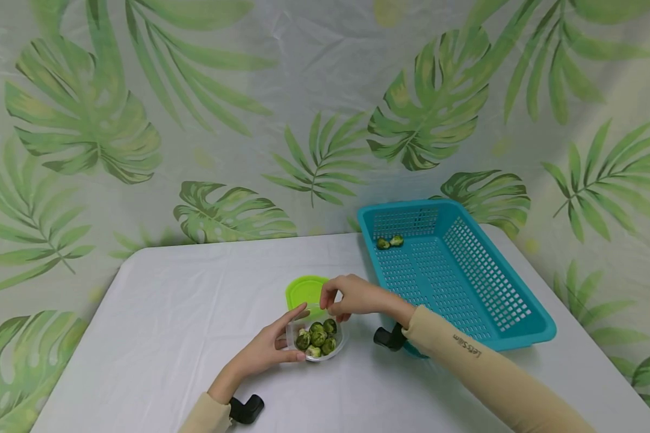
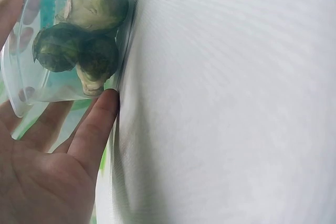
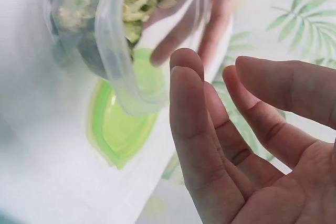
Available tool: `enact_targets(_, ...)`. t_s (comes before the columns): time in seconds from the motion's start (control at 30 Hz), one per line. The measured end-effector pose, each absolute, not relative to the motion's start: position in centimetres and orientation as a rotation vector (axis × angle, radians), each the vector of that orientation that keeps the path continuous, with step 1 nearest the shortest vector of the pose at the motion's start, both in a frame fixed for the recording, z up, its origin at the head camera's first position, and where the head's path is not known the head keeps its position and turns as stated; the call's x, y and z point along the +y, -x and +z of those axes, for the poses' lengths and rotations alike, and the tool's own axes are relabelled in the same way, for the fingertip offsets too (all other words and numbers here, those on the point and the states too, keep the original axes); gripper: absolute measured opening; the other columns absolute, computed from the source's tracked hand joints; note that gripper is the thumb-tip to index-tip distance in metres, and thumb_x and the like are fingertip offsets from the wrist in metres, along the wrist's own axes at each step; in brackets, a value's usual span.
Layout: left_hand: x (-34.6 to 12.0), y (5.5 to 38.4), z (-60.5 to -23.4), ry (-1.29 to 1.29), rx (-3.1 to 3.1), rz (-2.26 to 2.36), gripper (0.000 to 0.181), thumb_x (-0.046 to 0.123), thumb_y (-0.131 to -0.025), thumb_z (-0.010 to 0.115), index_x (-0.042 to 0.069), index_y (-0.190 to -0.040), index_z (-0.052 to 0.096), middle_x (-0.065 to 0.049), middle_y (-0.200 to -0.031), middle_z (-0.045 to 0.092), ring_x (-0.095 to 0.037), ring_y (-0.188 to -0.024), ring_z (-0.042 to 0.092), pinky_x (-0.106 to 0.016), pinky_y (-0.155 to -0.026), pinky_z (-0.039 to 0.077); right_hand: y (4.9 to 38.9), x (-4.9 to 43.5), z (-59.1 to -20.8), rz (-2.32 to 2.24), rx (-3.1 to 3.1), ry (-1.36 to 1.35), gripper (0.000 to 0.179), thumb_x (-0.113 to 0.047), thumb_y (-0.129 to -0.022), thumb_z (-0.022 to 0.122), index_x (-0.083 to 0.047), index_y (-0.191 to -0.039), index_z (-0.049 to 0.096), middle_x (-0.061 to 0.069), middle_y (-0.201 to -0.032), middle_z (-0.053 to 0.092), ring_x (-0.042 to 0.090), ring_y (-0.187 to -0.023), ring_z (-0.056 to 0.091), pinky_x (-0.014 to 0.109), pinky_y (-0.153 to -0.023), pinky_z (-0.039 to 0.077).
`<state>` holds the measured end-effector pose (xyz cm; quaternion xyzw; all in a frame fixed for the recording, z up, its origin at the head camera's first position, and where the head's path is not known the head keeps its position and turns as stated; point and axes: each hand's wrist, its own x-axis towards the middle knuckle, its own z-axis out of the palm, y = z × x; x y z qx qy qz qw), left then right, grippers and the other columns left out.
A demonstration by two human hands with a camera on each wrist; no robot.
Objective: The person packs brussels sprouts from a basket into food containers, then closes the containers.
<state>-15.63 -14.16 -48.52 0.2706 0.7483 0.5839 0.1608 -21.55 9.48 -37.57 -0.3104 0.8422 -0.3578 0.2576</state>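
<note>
My left hand (image 1: 268, 349) holds a round clear plastic container (image 1: 343, 341) at its left side, thumb at the front and fingers round the back. Several green Brussels sprouts (image 1: 316, 337) lie inside it. In the left wrist view, sprouts (image 2: 55, 48) show through the clear wall, and a fingertip touches its lower edge. My right hand (image 1: 360, 294) hovers by the container's far right rim with loosely bent fingers. Seen from the right wrist, nothing sits between its thumb and fingers (image 3: 189, 124). A bright green lid (image 1: 303, 293) lies flat just behind the container.
A blue-green perforated plastic basket (image 1: 444, 276) stands on the right of the white-covered table (image 1: 195, 288). Two Brussels sprouts (image 1: 396, 240) rest in its far left corner. A leaf-patterned curtain (image 1: 325, 90) hangs behind the table. My right forearm crosses the basket's near edge.
</note>
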Motion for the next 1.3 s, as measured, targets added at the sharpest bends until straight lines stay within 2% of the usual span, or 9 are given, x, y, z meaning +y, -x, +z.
enact_targets(0.27, -14.2, 15.7, -48.6, -0.761, 2.147, 1.662, 0.087, 0.016, -0.087, 0.073, 0.014, -0.154, 0.019, -0.012, -0.152, 0.030, -0.034, -0.135, 0.033, -0.037, -0.099, 0.043, 22.3, 10.7, -36.4, -1.100, 2.236, 0.854, 0.008, 0.002, -0.091, 0.057, 0.000, -0.096, 0.063, 0.008, -0.088, 0.060, 0.031, -0.072, 0.065, 0.035, -0.064, 0.057)
enact_targets(0.43, -14.2, 15.6, -48.6, -0.759, 2.152, 1.663, 0.087, 0.016, -0.086, 0.074, 0.014, -0.154, 0.020, -0.012, -0.152, 0.031, -0.034, -0.135, 0.033, -0.037, -0.099, 0.043, 22.8, 11.6, -35.9, -1.161, 2.196, 0.856, 0.007, -0.001, -0.093, 0.058, 0.000, -0.099, 0.062, 0.011, -0.091, 0.059, 0.028, -0.075, 0.065, 0.040, -0.068, 0.057)
enact_targets(0.63, -14.2, 15.7, -48.7, -0.764, 2.165, 1.646, 0.086, 0.016, -0.087, 0.073, 0.015, -0.154, 0.020, -0.011, -0.152, 0.031, -0.035, -0.136, 0.031, -0.044, -0.100, 0.042, 23.6, 12.6, -35.4, -1.202, 2.193, 0.828, 0.009, -0.004, -0.094, 0.058, 0.000, -0.101, 0.061, 0.012, -0.093, 0.058, 0.024, -0.076, 0.063, 0.041, -0.070, 0.056)
enact_targets(0.77, -14.2, 15.8, -48.8, -0.750, 2.185, 1.626, 0.085, 0.016, -0.087, 0.073, 0.017, -0.154, 0.020, -0.008, -0.152, 0.032, -0.035, -0.136, 0.030, -0.049, -0.100, 0.041, 24.1, 13.2, -35.3, -1.231, 2.204, 0.809, 0.011, -0.005, -0.094, 0.059, 0.001, -0.103, 0.061, 0.014, -0.095, 0.059, 0.028, -0.079, 0.064, 0.043, -0.072, 0.056)
enact_targets(1.0, -14.2, 15.8, -48.8, -0.752, 2.163, 1.645, 0.086, 0.014, -0.087, 0.072, 0.015, -0.154, 0.019, -0.008, -0.152, 0.031, -0.033, -0.136, 0.031, -0.044, -0.100, 0.042, 24.9, 14.5, -35.3, -1.294, 2.204, 0.807, 0.016, -0.006, -0.095, 0.058, 0.004, -0.108, 0.059, 0.019, -0.101, 0.058, 0.040, -0.088, 0.061, 0.045, -0.075, 0.055)
enact_targets(1.3, -14.3, 15.9, -49.0, -0.780, 2.138, 1.670, 0.086, 0.012, -0.087, 0.072, 0.014, -0.154, 0.019, -0.010, -0.153, 0.029, -0.032, -0.136, 0.033, -0.036, -0.100, 0.042, 26.5, 15.9, -35.8, -1.408, 2.239, 0.748, 0.022, -0.005, -0.095, 0.055, 0.005, -0.114, 0.058, 0.016, -0.108, 0.057, 0.038, -0.091, 0.061, 0.045, -0.078, 0.054)
